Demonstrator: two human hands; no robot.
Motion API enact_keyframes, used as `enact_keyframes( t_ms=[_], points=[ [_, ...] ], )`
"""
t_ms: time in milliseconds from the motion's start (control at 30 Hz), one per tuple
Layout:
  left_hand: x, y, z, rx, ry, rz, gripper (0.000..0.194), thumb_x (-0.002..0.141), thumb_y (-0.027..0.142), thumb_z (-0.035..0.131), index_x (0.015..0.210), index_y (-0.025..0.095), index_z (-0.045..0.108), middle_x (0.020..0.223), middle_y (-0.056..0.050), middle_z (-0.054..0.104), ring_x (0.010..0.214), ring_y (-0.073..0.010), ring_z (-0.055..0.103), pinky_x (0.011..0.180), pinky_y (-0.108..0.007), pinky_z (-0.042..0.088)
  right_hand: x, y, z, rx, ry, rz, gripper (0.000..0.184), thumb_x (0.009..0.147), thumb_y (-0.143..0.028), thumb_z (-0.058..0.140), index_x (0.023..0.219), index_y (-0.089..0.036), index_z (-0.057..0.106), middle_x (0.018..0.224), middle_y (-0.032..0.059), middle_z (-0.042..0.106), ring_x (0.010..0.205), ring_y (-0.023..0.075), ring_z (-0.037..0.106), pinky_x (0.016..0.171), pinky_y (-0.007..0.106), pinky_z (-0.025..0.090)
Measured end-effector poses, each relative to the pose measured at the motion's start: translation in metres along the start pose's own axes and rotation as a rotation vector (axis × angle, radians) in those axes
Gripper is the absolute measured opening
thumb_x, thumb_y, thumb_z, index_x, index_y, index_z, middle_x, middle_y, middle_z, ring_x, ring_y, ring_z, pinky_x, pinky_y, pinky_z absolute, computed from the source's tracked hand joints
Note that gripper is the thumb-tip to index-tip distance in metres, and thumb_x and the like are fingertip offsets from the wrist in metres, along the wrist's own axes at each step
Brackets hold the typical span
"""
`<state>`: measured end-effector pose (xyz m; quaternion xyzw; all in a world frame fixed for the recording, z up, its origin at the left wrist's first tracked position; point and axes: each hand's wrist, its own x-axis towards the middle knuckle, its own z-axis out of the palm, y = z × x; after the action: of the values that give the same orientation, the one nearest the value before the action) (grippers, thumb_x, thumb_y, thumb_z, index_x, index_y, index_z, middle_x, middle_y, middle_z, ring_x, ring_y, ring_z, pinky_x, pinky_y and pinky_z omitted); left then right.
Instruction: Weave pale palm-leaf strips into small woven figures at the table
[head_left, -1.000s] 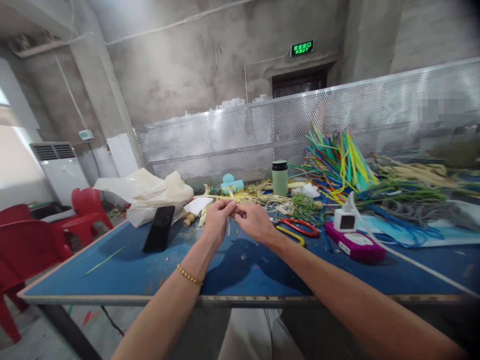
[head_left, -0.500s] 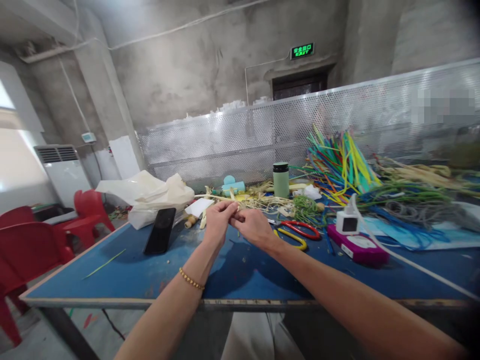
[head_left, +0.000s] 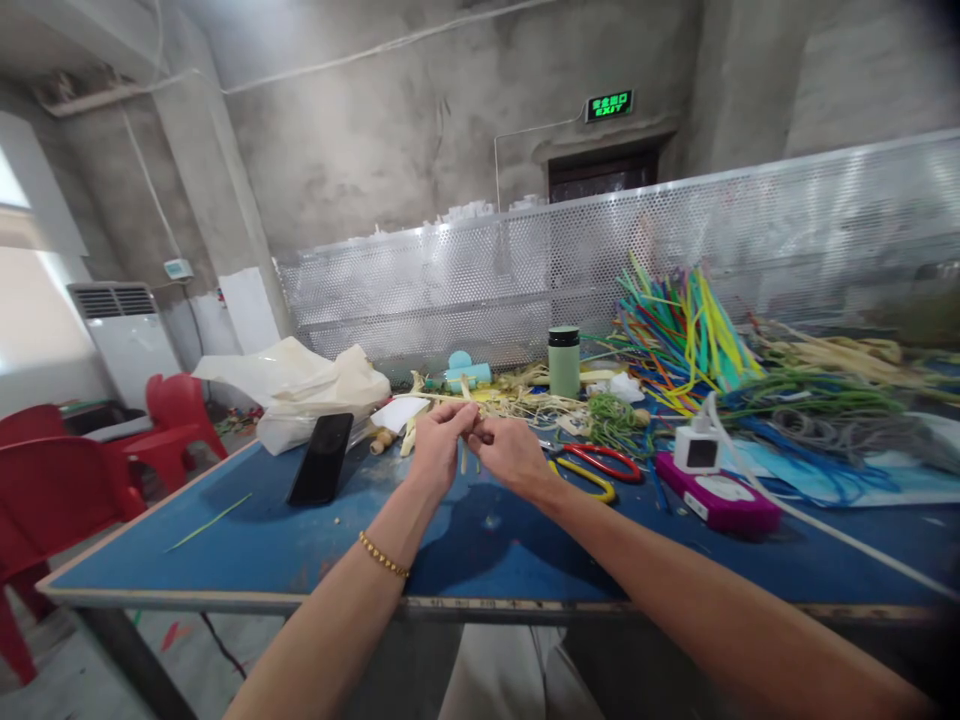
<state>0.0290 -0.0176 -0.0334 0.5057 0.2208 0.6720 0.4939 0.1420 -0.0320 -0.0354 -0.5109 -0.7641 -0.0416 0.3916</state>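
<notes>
Left hand (head_left: pixel 437 445) and right hand (head_left: pixel 514 455) are both clamped on a strip (head_left: pixel 464 462) mid-frame, capped flask (head_left: pixel 564 370) (can't see inside, tbh) just right of centre.

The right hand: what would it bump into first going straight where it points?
Most likely the left hand: the right hand points toward it and they nearly meet, though depth is unclear.

Above a blue-topped table (head_left: pixel 202 570), a person's bare left hand (head_left: pixel 441 440) and bare right hand (head_left: pixel 511 452) meet, pinching a thin pale strip (head_left: pixel 464 462). A black rectangular phone (head_left: pixel 322 458) sits to their left; to their right lie a red looped handle (head_left: pixel 634 473) and a yellow looped handle (head_left: pixel 610 493).
</notes>
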Motion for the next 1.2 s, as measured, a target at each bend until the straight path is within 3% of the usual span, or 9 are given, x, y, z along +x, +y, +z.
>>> enact_keyframes(
  t_ms=[300,533,767,933,1000,1100,1133,1200],
  points=[
    [-0.002,0.000,0.000,0.073,0.038,0.029,0.021,0.063,0.030,0.076,0.069,0.011,0.068,0.064,-0.001,0.063,0.059,-0.0095,0.053,0.059,-0.023,0.041,-0.003,-0.004,0.000,0.098,-0.001,-0.144,0.023,0.081,-0.020,0.051,0.059,-0.018,0.059,0.059,0.0015,0.061,0.051,0.0107,0.044,0.053,0.024,0.027],
    [-0.005,0.002,0.001,0.112,0.062,0.036,0.017,0.063,0.027,0.074,0.064,0.012,0.068,0.059,0.000,0.061,0.056,-0.0094,0.051,0.057,-0.022,0.039,-0.003,-0.002,0.005,0.018,0.004,-0.234,0.021,0.081,-0.019,0.052,0.062,-0.017,0.061,0.064,0.0039,0.064,0.055,0.0122,0.047,0.054,0.027,0.023],
    [-0.005,0.003,0.002,0.133,0.056,0.027,0.018,0.062,0.028,0.074,0.061,0.012,0.066,0.058,0.000,0.060,0.054,-0.0094,0.050,0.055,-0.022,0.038,-0.006,-0.001,0.014,-0.001,0.009,-0.263,0.019,0.083,-0.017,0.051,0.068,-0.015,0.064,0.067,0.0051,0.065,0.058,0.0130,0.050,0.057,0.026,0.027],
    [-0.003,0.008,-0.001,0.144,0.010,0.028,0.020,0.064,0.031,0.073,0.064,0.012,0.066,0.061,0.000,0.060,0.056,-0.0090,0.049,0.056,-0.022,0.037,-0.006,-0.005,-0.003,0.043,-0.004,-0.357,0.024,0.088,-0.020,0.048,0.069,-0.016,0.064,0.068,0.0042,0.065,0.062,0.0131,0.052,0.060,0.025,0.031],
    [0.000,0.007,-0.003,0.126,-0.003,0.038,0.019,0.065,0.030,0.073,0.066,0.013,0.066,0.060,0.000,0.058,0.056,-0.0090,0.048,0.057,-0.023,0.037,-0.003,-0.002,-0.016,0.077,0.050,-0.384,0.026,0.090,-0.025,0.049,0.071,-0.017,0.064,0.073,0.0042,0.065,0.067,0.0134,0.053,0.064,0.025,0.033],
    [0.003,0.005,-0.004,0.153,-0.018,0.091,0.019,0.065,0.030,0.073,0.063,0.013,0.066,0.056,0.000,0.055,0.056,-0.0091,0.046,0.059,-0.024,0.036,0.004,0.008,-0.032,0.090,0.280,-0.218,0.029,0.093,-0.031,0.043,0.081,-0.016,0.065,0.080,0.0061,0.065,0.072,0.0145,0.054,0.067,0.025,0.034],
    [0.004,0.005,-0.004,0.164,-0.029,0.102,0.020,0.066,0.031,0.072,0.062,0.013,0.066,0.056,0.000,0.055,0.056,-0.0092,0.045,0.059,-0.024,0.035,0.006,0.012,-0.035,0.081,0.305,-0.180,0.026,0.092,-0.033,0.047,0.084,-0.016,0.066,0.082,0.0064,0.065,0.073,0.0148,0.054,0.067,0.025,0.034],
    [0.004,0.005,-0.003,0.160,-0.055,0.098,0.020,0.067,0.032,0.072,0.063,0.013,0.066,0.057,0.000,0.055,0.057,-0.0094,0.045,0.059,-0.024,0.035,0.010,0.019,-0.037,0.080,0.220,-0.180,0.026,0.089,-0.036,0.051,0.079,-0.017,0.066,0.077,0.0049,0.063,0.068,0.0142,0.052,0.065,0.025,0.034]
  ],
)
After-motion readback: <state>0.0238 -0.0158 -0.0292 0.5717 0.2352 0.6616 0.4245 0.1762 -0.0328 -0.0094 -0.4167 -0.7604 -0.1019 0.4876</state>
